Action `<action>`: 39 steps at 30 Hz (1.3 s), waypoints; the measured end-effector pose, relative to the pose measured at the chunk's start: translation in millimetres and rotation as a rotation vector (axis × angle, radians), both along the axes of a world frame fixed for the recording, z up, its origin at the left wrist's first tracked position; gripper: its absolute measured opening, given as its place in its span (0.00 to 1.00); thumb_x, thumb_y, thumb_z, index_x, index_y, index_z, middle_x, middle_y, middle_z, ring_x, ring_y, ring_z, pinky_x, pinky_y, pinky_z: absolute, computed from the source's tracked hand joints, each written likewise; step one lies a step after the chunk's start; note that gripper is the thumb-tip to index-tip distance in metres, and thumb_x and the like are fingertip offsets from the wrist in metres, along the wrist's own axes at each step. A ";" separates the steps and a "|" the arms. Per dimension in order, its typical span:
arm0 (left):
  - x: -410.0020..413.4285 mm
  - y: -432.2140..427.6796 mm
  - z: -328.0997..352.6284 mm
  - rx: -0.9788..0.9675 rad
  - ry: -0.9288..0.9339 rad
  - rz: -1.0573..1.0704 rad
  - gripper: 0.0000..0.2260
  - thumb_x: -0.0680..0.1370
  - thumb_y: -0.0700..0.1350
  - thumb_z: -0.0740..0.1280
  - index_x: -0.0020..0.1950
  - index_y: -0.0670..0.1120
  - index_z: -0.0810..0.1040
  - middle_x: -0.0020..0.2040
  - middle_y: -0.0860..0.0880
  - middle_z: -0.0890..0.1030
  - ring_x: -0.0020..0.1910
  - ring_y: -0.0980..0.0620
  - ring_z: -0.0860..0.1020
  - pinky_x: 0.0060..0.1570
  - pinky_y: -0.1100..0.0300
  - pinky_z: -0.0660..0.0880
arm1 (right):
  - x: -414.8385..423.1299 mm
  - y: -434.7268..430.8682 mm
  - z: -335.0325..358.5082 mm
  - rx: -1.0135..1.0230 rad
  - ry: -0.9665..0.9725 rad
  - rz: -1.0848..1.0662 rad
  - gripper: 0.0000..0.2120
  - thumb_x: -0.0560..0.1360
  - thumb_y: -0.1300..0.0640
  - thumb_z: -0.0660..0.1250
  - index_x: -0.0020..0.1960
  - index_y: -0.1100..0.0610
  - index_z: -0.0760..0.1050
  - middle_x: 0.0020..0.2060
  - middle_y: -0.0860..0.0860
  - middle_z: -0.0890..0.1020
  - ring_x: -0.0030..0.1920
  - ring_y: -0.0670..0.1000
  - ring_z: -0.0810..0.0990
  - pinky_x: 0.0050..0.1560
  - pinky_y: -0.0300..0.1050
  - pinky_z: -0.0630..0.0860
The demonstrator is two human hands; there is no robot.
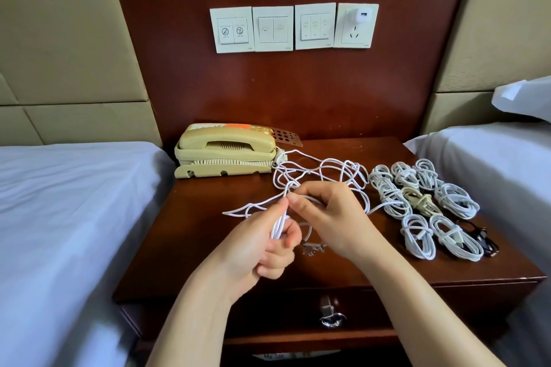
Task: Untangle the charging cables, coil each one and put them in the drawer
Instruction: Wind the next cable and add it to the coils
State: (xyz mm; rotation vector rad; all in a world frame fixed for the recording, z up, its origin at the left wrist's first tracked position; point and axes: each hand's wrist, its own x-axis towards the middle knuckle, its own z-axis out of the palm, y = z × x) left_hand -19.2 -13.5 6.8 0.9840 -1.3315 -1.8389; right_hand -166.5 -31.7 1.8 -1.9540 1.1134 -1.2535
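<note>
Two arms are showing here: the left forearm [202, 301] is coming in from seven o'clock, the right forearm [417, 301] from five. The left hand [268, 247] and right hand [331, 217] are showing bare, like both forearms.

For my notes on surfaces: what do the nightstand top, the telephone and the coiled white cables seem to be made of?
Nightstand top: probably varnished wood or veneer, reddish-brown, glossy with faint reflections. Telephone: beige hard plastic, smooth moulded shell. Coiled white cables: likely soft plastic sheath, matte, bending into tight loops.
</note>
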 end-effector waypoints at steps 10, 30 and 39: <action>-9.9 -0.1 10.3 -0.030 0.286 0.113 0.21 0.74 0.53 0.57 0.27 0.44 0.77 0.21 0.55 0.56 0.17 0.61 0.55 0.16 0.69 0.55 | -3.0 4.9 -6.1 0.286 0.044 0.159 0.18 0.81 0.54 0.58 0.33 0.58 0.73 0.21 0.43 0.63 0.24 0.42 0.60 0.27 0.31 0.59; -20.0 -20.2 -4.4 0.031 0.167 0.626 0.19 0.83 0.47 0.53 0.34 0.42 0.67 0.19 0.51 0.67 0.16 0.56 0.67 0.19 0.69 0.65 | 4.8 35.8 4.9 0.157 0.617 0.152 0.13 0.79 0.55 0.60 0.41 0.58 0.79 0.32 0.50 0.75 0.32 0.49 0.72 0.37 0.48 0.70; -22.3 -18.5 -9.2 -0.266 -0.275 0.667 0.19 0.83 0.45 0.53 0.38 0.37 0.74 0.22 0.48 0.75 0.18 0.56 0.74 0.20 0.68 0.70 | -4.8 38.5 14.6 0.121 0.561 0.100 0.14 0.77 0.53 0.65 0.32 0.51 0.71 0.26 0.48 0.71 0.29 0.48 0.68 0.34 0.47 0.68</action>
